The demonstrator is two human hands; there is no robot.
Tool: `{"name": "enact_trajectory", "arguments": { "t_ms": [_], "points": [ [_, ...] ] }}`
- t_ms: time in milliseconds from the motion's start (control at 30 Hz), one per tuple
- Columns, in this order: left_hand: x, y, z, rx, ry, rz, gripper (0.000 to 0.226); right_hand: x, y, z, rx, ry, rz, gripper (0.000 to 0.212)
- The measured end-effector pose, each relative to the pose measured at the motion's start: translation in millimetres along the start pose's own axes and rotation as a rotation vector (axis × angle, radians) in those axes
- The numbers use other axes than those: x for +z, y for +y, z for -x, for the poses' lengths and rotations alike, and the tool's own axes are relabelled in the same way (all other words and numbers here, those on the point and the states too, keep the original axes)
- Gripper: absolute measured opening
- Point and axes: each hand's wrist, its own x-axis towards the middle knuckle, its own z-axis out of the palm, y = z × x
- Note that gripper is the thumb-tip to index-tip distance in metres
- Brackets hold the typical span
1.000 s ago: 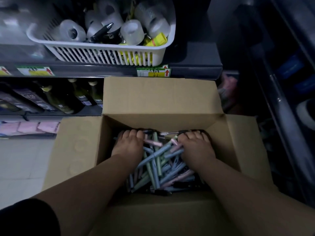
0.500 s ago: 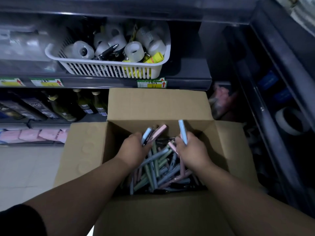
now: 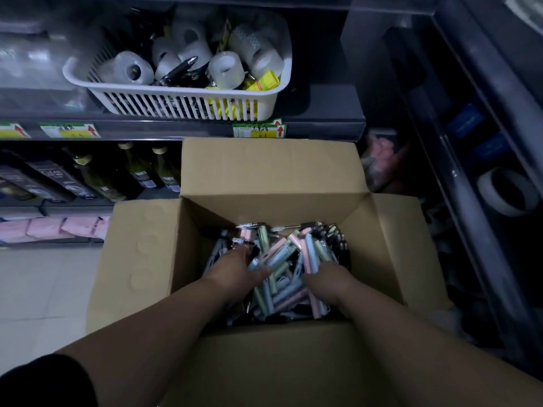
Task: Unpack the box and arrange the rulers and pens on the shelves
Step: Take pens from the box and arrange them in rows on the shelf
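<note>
Dim, bluish light falls on a shop aisle. It is strongest on the white plastic basket [image 3: 188, 108] and the pale floor tiles [image 3: 44, 289] at left, and seems to come from above and to the left, though no lamp shows. The right-hand shelving [image 3: 470, 171] sinks into near-black shadow. Inside the cardboard box [image 3: 264, 171] the pens [image 3: 282, 259] stay readable but soft. Blur and hazy glare smear the upper left corner, and the wide lens bows straight lines near the borders.

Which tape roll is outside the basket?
The large roll at the far right, on its own; the rest lie in the white basket.
</note>
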Motion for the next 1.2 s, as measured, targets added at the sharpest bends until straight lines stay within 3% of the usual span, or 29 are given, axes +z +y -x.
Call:
{"name": "enact_trajectory", "arguments": {
  "t_ms": [167, 333, 467, 567, 800, 967, 1033, 1100, 1200],
  "points": [
    [8.8, 7.5, -2.9, 0.023, -0.008, 0.04, 0.068, 13.4, -5.3, -10.9, -0.099, -0.018, -0.424, 0.029],
    [12.8, 2.8, -7.6, -0.017, 0.015, 0.251, 0.068, 12.2, -8.5, -23.7, -0.005, -0.081, -0.718, 0.025],
    [13.8, 1.8, -10.4, -0.043, 0.164, 0.477, 0.054, 17.0, -15.1, -32.1, 0.015, -0.073, -0.69, 0.03],
    [14.7, 2.3, -12.2, -0.025, 0.262, 0.448, 0.041, 22.4, -20.9, -36.7, -0.007, -0.024, -0.604, 0.031],
    [12.9, -6.3, -13.7, -0.115, 0.321, 0.52, 0.063, 25.4, -22.5, -41.3, 0.017, -0.003, -0.504, 0.043],
    [10.1, -12.0, -13.6, -0.194, 0.227, 0.336, 0.088, 25.0, -21.1, -39.6, 0.047, -0.019, -0.608, 0.039],
    [10.0, -11.4, -14.4, -0.175, 0.161, 0.248, 0.092, 26.8, -23.4, -39.5, 0.064, -0.047, -0.611, 0.039],
    [9.3, -12.1, -15.3, -0.151, 0.126, 0.211, 0.093, 30.8, -25.7, -40.2, 0.068, -0.105, -0.612, 0.053],
    [6.4, -13.6, -18.0, -0.149, 0.14, 0.307, 0.086, 33.3, -26.0, -42.8, 0.035, -0.121, -0.607, 0.057]
  ]
}}
